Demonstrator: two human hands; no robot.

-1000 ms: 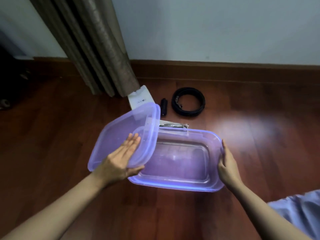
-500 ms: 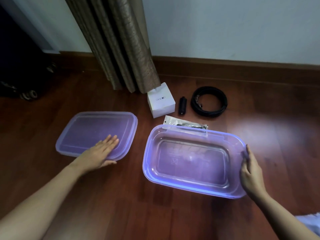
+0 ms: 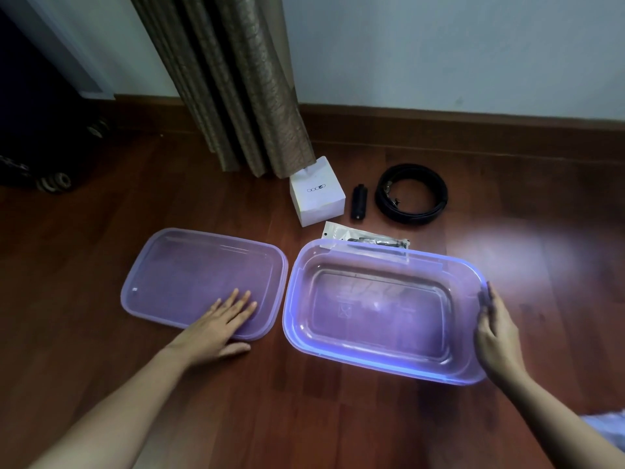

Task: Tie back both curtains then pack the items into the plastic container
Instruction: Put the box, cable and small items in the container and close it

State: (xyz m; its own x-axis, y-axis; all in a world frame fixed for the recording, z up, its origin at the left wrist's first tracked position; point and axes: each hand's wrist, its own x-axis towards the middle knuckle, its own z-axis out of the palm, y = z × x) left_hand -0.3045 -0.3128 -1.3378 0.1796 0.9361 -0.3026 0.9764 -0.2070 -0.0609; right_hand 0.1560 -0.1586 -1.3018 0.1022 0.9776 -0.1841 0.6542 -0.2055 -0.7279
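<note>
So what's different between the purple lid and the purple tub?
The lid is shallow and flat on the floor; the tub is deep with tall walls. The lid lies on the left, with the left hand pressed flat on it; the tub sits on the right, with the right hand at its end. Both are see-through purple plastic rectangles with rounded corners, and both are empty.

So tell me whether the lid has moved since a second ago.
Yes. The lid has come off the container and now lies flat on the floor, left of it.

Home room; curtain (image 3: 236, 86); wood floor (image 3: 101, 231); skirting board (image 3: 473, 126)
</note>
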